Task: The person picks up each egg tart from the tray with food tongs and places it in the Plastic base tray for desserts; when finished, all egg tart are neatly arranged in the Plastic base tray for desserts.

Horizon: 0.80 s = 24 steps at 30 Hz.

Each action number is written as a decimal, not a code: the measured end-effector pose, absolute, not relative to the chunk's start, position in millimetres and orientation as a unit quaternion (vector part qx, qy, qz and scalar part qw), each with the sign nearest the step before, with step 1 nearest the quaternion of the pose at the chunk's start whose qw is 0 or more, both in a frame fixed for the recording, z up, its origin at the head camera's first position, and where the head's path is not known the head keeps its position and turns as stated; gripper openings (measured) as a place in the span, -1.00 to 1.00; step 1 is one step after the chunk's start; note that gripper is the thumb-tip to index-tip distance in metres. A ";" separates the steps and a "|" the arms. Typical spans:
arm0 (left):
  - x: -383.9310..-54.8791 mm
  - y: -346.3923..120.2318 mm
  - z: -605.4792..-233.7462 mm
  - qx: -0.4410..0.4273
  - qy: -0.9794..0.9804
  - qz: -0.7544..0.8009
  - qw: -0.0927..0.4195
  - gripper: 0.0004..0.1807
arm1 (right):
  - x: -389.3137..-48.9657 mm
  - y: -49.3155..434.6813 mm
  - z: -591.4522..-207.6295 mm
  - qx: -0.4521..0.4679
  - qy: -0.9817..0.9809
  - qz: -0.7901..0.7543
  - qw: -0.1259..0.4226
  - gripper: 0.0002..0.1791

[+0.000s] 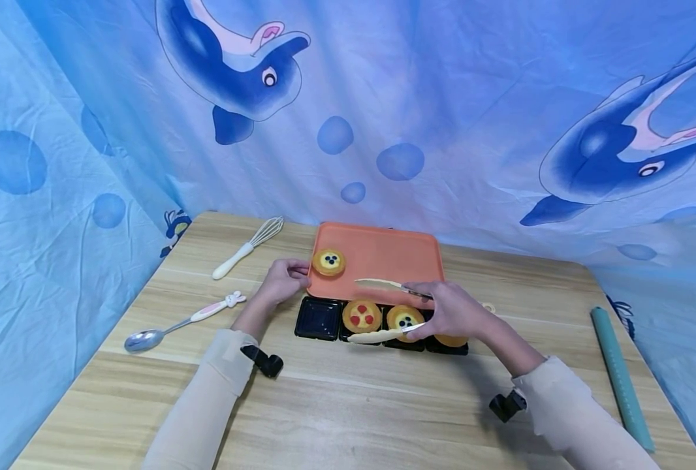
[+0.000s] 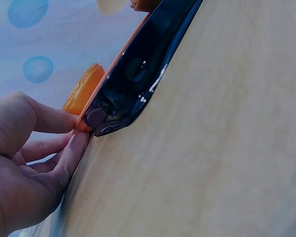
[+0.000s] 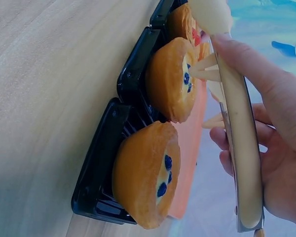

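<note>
Sleeves lie nearest, at seven and four o'clock; the left hand pinches the tray, a tart at its two o'clock; the right hand grips tongs, spread toward nine.

The wood-grained worktop bears a whisk, a spoon, an orange tray, black containers and a teal roll, seemingly a mat.

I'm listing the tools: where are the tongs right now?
In the head view, the tongs are just right of centre, gripped in the right hand above the black containers, near the orange tray.
</note>
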<state>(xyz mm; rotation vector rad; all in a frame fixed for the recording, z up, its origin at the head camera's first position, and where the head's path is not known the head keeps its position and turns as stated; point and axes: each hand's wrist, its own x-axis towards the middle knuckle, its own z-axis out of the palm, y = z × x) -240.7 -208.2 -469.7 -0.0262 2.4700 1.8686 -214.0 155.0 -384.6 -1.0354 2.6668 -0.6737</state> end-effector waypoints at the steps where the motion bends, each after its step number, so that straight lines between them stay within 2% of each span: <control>1: -240.7 -208.5 -469.7 -0.008 0.797 0.603 0.022 -0.57 | -214.2 154.9 -384.0 -0.350 0.903 -0.228 0.100 0.05; 10: -240.6 -211.2 -470.1 -0.013 0.801 0.599 0.022 -0.57 | -218.9 154.7 -377.9 -0.334 0.907 -0.237 0.101 0.06; 24: -241.1 -209.0 -469.9 -0.021 0.803 0.594 0.029 -0.57 | -254.9 129.9 -352.4 -0.371 0.897 -0.241 0.023 0.01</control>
